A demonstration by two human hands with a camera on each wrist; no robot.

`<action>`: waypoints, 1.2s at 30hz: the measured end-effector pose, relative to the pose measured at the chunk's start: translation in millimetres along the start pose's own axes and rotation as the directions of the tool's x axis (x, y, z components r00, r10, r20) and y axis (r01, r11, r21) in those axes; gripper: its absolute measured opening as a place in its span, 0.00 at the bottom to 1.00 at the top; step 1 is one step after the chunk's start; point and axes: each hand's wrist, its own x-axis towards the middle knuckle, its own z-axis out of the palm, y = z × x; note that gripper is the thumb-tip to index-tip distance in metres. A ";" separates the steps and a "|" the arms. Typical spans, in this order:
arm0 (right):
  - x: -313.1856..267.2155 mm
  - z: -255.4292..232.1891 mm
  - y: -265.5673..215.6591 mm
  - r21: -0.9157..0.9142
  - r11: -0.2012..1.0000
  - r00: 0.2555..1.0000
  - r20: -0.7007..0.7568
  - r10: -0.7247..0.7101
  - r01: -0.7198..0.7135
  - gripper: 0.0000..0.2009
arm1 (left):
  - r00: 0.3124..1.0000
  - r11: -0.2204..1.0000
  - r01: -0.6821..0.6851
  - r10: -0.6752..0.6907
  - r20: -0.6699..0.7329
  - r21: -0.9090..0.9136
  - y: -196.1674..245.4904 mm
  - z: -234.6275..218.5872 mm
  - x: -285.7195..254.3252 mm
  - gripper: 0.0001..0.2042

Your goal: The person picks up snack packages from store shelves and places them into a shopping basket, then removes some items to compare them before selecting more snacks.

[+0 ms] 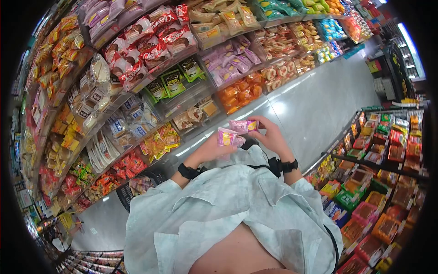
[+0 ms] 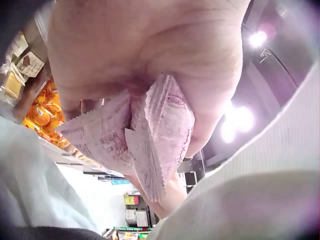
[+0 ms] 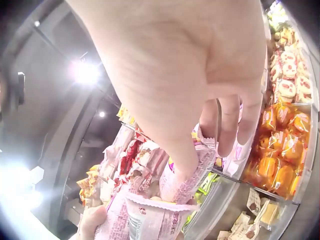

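In the head view my left hand (image 1: 207, 148) grips small pink-and-purple snack packets (image 1: 226, 136) in front of my body. Two of them show in the left wrist view, a pale packet (image 2: 167, 122) upright under the palm and another packet (image 2: 105, 135) beside it. My right hand (image 1: 273, 137) pinches a similar packet (image 1: 243, 126) between thumb and fingers, close above those in the left. From the right wrist, its thumb presses on this packet (image 3: 187, 170), which overlaps the left hand's packet (image 3: 155, 217) below. What the packets contain is hidden by their wrappers.
Tiered snack bins rise ahead and to the left, including purple packets (image 1: 230, 59), orange packets (image 1: 241, 93) and green packets (image 1: 173, 83). A dark basket (image 1: 125, 197) stands at the lower left. Shelves of boxed snacks (image 1: 365, 212) lie right, across the grey floor (image 1: 315, 100).
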 end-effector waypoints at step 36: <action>351.4 -122.9 106.2 0.302 0.945 0.556 0.810 -0.187 -0.122 0.28 | 0.421 0.857 -0.412 -0.123 -0.899 -0.310 71.9 18.6 245.7 0.21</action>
